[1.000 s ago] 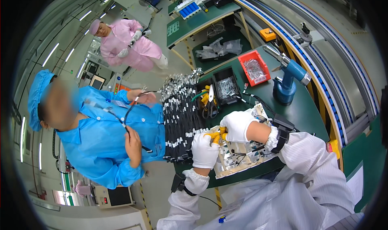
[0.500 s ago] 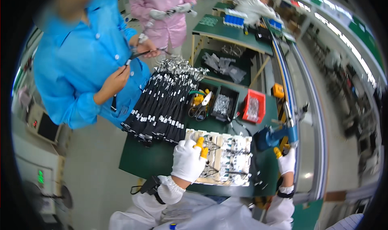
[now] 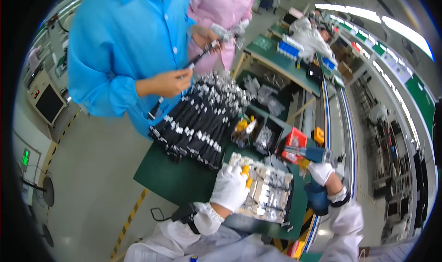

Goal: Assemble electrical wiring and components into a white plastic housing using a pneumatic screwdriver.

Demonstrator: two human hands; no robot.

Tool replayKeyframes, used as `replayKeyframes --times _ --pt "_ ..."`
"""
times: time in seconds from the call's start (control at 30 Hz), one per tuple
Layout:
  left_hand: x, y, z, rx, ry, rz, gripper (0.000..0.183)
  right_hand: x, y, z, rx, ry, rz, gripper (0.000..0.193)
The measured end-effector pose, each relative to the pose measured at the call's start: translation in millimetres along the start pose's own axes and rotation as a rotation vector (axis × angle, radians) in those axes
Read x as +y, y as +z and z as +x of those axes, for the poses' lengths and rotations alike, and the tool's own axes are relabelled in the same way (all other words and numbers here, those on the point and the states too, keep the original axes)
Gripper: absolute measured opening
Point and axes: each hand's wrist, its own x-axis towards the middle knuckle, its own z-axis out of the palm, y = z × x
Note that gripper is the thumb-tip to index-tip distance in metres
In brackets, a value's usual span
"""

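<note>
My left hand [image 3: 230,188], in a white glove with yellow finger covers, lies over the left part of a cream assembly tray [image 3: 235,160]. Its fingers are bent and close together on the tray, and whatever they pinch is hidden. The tray carries rows of small parts and thin black wires. My right hand [image 3: 321,172], gloved the same way, grips a blue power screwdriver [image 3: 315,154]. The tool's bit points left, over a red bin [image 3: 296,137] of small metal pieces, which it partly hides.
Black bins [image 3: 275,128] with metal pieces and yellow-handled tools stand behind the tray. A thick pile of black cables [image 3: 193,133] covers the table's left side. Opposite, a co-worker in blue [image 3: 138,45] handles a cable; another in pink [image 3: 218,8] stands behind. A conveyor rail [image 3: 345,119] runs along the right.
My right hand has raised the screwdriver from beside the tray to the red bin, its bit turned left. My left hand stays on the tray. The whole view has shifted.
</note>
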Motion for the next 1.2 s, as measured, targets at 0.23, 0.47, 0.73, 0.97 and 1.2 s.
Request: replayKeyframes --times 0.23,0.47,0.73,0.97,1.2 --pt "-10 -5 1 -0.054 -0.087 0.004 0.024 -97 23 15 -0.396 -0.506 -0.778 0.018" --pt "-4 -7 -3 -0.124 -0.11 -0.013 0.027 -130 40 19 -0.408 -0.061 -0.523 0.026" --pt "-7 -5 -4 -0.149 -0.116 -0.009 0.026 -136 46 24 -0.41 -0.024 -0.513 0.026" --pt "-6 -6 -2 -0.164 -0.127 -0.011 0.026 -152 47 25 -0.416 0.062 -0.536 0.03" --pt "-7 -9 -3 -0.175 -0.142 -0.042 0.027 -144 45 32 -0.473 -0.079 -0.659 0.029"
